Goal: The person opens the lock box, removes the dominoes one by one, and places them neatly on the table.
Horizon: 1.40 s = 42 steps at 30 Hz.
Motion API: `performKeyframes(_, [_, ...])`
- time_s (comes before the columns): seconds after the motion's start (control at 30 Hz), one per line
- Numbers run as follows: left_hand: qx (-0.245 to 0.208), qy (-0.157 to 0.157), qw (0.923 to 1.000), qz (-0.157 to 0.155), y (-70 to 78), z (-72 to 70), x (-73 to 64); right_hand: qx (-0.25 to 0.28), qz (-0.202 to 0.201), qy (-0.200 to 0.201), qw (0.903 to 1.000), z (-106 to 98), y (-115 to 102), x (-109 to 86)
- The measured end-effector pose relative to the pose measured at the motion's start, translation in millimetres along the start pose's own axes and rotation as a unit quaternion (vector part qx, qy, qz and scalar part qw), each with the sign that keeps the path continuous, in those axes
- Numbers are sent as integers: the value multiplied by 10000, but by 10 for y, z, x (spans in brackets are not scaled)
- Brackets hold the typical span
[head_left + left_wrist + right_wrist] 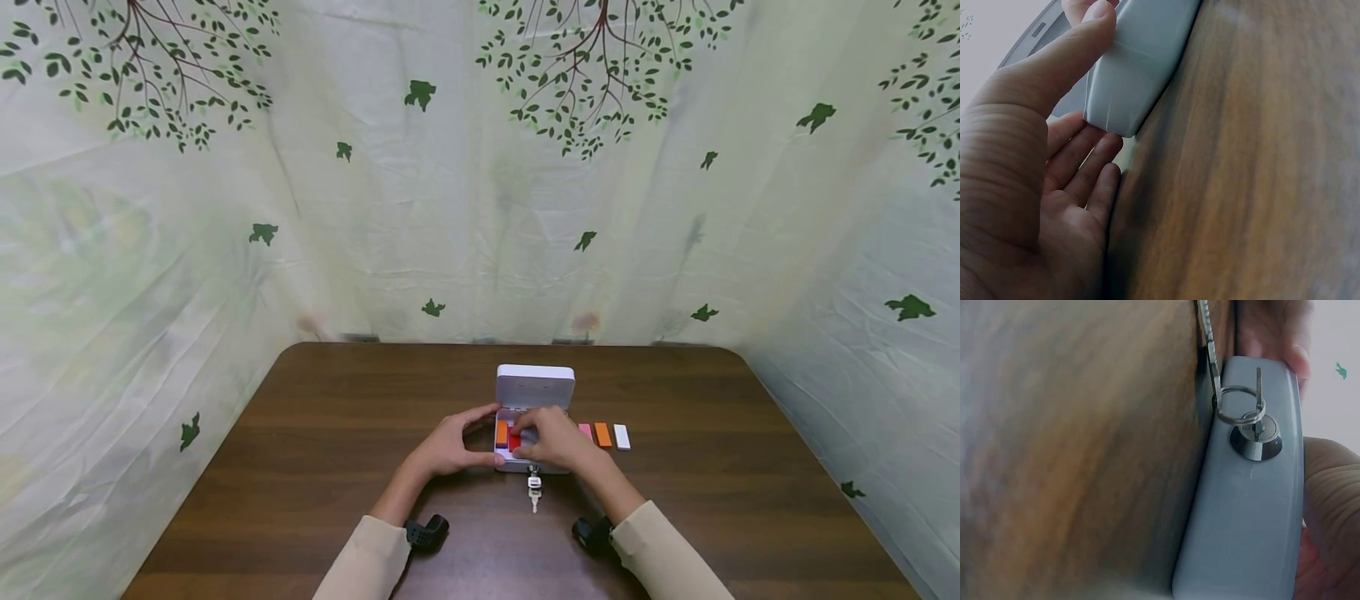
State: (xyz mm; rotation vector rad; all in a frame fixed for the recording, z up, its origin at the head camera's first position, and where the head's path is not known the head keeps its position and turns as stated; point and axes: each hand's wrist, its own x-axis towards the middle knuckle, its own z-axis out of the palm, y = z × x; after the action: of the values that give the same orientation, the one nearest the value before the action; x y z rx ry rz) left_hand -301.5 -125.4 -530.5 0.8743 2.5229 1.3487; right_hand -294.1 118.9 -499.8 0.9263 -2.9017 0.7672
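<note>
A white lockable box (534, 387) stands on the table with its lid raised. My left hand (448, 446) holds the box's left side, thumb at the front corner and fingers towards the back. In the left wrist view, fingertips touch the box's pale wall (1141, 62). Inside at the left lies an orange block (502, 433), with a red block (514, 440) beside it. Reaching into the box, my right hand (553, 437) pinches the red block between thumb and index finger. A key (1259, 394) sits in the front lock, and a second key (535, 497) hangs from its ring.
To the right of the box lie a pink block (585, 431), partly hidden by the right hand, another orange block (603, 434) and a white block (622, 437). The brown wooden table (360, 400) ends at a leaf-patterned curtain (390, 208).
</note>
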Motion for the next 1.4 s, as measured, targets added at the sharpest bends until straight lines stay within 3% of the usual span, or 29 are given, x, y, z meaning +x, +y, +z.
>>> performKeyframes(0.33, [-33, -29, 10000, -24, 8, -2, -12, 53, 74, -160, 9998, -5, -2, -14])
performKeyframes(1.13, [-20, -8, 10000, 41, -4, -3, -7, 106, -119, 29, 9999, -24, 49, -55])
performKeyframes(1.4, [2, -12, 10000, -44, -21, 20, -27, 226, 111, -87, 9996, -53, 67, -116])
